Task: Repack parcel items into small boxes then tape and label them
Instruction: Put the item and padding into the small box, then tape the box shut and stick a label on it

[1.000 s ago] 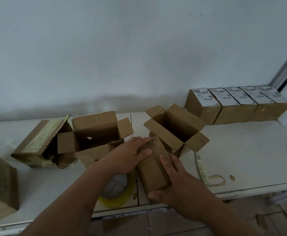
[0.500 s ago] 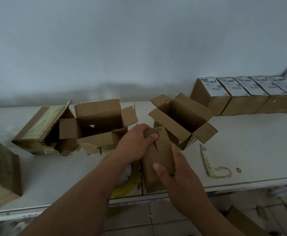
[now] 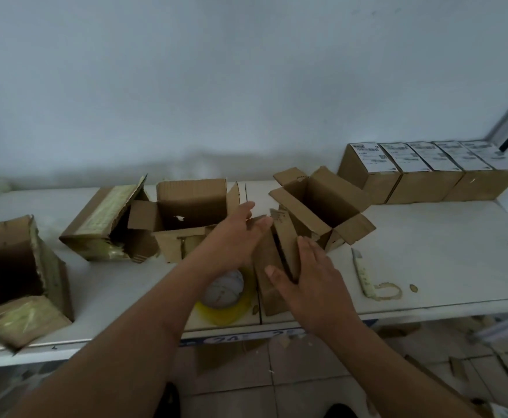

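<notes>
Five labelled boxes (image 3: 427, 170) stand finished at the desk's (image 3: 427, 236) far right. Both hands, left hand (image 3: 234, 239) and right hand (image 3: 310, 279), press straight fingers on the small box's (image 3: 272, 263) flaps near the front edge; taping and labelling it remain, I judge. Tape roll (image 3: 225, 292) lies just beside.

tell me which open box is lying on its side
The tape-covered box left of centre; its opening faces sideways, while the other open boxes face up.

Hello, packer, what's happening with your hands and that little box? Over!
Both hands, left and right, flat on the small brown cardboard box, flaps not yet taped. Yellow tape roll beside it. Nothing blocking.
</notes>
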